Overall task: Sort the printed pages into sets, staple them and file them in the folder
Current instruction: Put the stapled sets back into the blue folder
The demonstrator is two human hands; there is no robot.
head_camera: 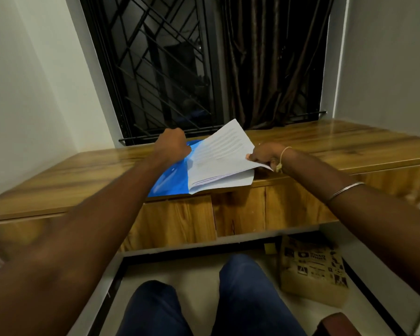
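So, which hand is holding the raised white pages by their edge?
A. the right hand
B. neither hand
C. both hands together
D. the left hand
A: the right hand has its grip on the near right edge of the white pages, while the left hand is closed on the blue folder.

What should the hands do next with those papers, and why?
Probably lower the printed pages flat onto the wooden desk: the right hand holds their edge lifted, while the left hand grips the blue folder beneath.
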